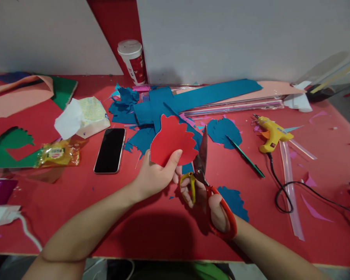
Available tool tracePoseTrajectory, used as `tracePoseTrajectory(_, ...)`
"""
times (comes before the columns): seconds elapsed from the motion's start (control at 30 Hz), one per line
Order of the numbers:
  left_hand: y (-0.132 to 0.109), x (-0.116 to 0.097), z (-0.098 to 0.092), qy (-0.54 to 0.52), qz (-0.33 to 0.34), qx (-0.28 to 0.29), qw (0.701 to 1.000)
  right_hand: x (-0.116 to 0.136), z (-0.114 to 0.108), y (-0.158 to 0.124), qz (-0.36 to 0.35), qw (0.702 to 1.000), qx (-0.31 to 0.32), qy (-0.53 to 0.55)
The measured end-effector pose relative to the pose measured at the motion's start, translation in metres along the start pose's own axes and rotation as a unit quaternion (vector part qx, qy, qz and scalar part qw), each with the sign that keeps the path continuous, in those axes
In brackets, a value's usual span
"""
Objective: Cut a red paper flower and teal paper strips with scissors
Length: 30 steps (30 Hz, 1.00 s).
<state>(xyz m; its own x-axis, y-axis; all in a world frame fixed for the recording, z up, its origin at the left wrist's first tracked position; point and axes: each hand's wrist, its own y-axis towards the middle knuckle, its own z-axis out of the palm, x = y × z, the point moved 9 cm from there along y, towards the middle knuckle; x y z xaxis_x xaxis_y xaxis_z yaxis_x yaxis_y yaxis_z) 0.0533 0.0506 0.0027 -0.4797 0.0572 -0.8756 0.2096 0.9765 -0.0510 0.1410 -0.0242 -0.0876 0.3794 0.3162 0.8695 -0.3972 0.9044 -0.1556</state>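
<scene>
A red paper piece (173, 140) with a scalloped edge is pinched in my left hand (160, 173), thumb on top and fingers beneath. My right hand (212, 202) has its thumb and fingers through the handles of the scissors (203, 155), one handle red-orange and the other yellow. The scissor blades are spread apart and stand at the right edge of the red piece. Behind the piece lie blue paper strips (160, 105). A scalloped blue piece (226, 132) with a green pencil (249, 161) on it lies to the right.
A black-screened phone (110, 151) lies left of my left hand. A yellow glue gun (274, 134) with a black cord is at the right. A lidded cup (132, 62) stands at the back. Red and green sheets (37, 116) cover the left side of the red table (105, 225).
</scene>
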Motion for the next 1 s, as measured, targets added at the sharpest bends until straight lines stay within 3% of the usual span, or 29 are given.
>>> tracePoseTrajectory(1.0,0.0001,0.0116,0.0086,-0.096,-0.028,0.029,0.995,0.0040,0.0035,-0.0010,0.013,1.000,-0.009,0.014)
